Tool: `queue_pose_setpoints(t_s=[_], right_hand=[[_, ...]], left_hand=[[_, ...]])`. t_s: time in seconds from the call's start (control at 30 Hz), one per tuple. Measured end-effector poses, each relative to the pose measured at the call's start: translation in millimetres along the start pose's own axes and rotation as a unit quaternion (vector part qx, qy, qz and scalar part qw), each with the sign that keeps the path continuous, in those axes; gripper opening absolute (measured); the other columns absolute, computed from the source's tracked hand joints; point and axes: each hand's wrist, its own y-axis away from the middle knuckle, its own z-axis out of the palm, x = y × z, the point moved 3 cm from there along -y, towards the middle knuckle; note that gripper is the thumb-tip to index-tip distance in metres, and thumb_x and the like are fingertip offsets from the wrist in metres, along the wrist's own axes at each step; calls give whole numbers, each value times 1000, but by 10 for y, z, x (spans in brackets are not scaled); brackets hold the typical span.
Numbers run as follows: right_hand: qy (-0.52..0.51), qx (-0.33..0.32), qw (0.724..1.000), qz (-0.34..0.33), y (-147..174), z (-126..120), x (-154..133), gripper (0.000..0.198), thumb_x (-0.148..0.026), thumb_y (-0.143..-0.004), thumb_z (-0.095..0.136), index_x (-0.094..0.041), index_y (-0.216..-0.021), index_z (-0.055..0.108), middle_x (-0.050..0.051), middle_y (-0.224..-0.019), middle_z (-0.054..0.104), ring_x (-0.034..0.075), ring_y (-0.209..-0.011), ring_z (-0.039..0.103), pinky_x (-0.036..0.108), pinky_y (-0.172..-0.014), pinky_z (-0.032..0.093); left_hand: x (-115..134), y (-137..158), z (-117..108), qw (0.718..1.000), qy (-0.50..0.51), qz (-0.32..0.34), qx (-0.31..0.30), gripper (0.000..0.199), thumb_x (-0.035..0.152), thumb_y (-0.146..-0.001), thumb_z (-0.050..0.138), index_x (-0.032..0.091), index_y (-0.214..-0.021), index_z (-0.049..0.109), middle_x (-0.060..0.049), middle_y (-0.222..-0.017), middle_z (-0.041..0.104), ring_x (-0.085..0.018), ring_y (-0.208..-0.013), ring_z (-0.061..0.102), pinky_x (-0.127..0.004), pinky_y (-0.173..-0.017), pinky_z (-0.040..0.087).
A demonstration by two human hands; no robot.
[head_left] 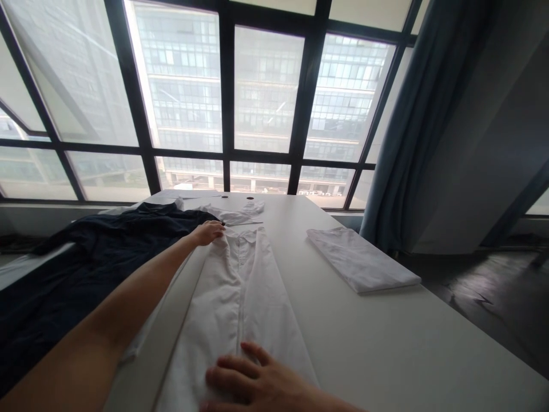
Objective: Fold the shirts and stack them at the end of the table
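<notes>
Long white cloth garment (231,297), lightly creased
My right hand (255,380) is spread; my left hand (208,232), I cannot tell.

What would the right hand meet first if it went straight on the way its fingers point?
The right hand would first meet more of the white garment under it, then the strip of table along the garment's left edge; past that, the left forearm seems in line, though its height is unclear.

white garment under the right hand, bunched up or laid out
Laid out: the white garment runs lengthwise from the left hand to beneath the right hand. Whether its sides are folded under, I cannot tell.
</notes>
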Motion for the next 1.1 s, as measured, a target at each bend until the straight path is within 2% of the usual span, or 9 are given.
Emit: queue_pose_setpoints(t_s=[0.17,0.33,0.57,0.63,0.7,0.8,0.87,0.97,1.1], right_hand=[[1,-4,1000,-2,9,119,9,40,-45,-108,43,-31,-145,40,1,-151,40,18,-141,31,40,-116,31],[2,-2,1000,-1,6,169,17,41,-49,-107,42,-33,-144,42,1,-150,41,18,-139,33,39,-114,34],[-22,-10,1000,7,-5,69,25,36,-39,-109,41,-31,-144,43,1,-152,39,18,-141,31,39,-117,29],[-62,-25,998,9,-20,-42,24,37,-38,-109,41,-27,-144,44,3,-152,38,17,-142,29,39,-118,24],[-114,-41,993,13,-39,-180,32,39,-38,-108,44,-24,-144,44,5,-152,39,17,-142,28,38,-120,19],[-191,-57,979,31,-58,-383,77,46,-40,-105,52,-20,-145,44,6,-150,42,17,-142,29,36,-122,12],[-222,-63,972,53,-50,-474,137,55,-45,-101,57,-20,-147,43,7,-150,42,19,-142,29,37,-122,10],[-229,-72,965,108,-1,-504,264,68,-54,-94,64,-21,-150,42,10,-153,36,25,-144,26,42,-122,9],[-212,-89,952,204,79,-417,406,83,-64,-91,62,-16,-153,36,15,-156,26,29,-146,17,45,-122,8]], left_hand=[[119,-189,32,997,-62,29,-22,31,34,-90,47,19,-90,75,-12,-112,69,-27,-108,59,-44,-98,43],[238,-266,181,995,-95,32,-28,20,37,-85,62,20,-87,73,-10,-109,70,-30,-113,56,-45,-100,38],[468,-33,151,979,-188,-21,80,28,33,-92,54,19,-110,69,-14,-122,63,-31,-117,53,-44,-100,36],[592,140,112,983,-175,-25,55,34,38,-95,48,19,-115,67,-13,-125,63,-30,-118,54,-44,-102,36],[716,364,115,989,-145,-19,-7,46,50,-96,43,21,-124,64,-13,-134,60,-30,-124,52,-45,-105,35],[827,712,194,987,-92,-9,-134,69,66,-93,36,23,-146,45,-13,-155,39,-33,-142,33,-50,-112,28],[823,860,249,981,-63,-30,-183,78,71,-92,28,24,-154,32,-13,-162,24,-34,-149,19,-56,-114,21],[742,864,294,980,-44,-68,-182,80,72,-93,19,24,-157,24,-12,-164,14,-35,-150,9,-61,-115,14],[607,635,314,979,-47,-102,-171,81,70,-93,21,19,-157,23,-13,-164,14,-34,-151,8,-60,-116,11]])
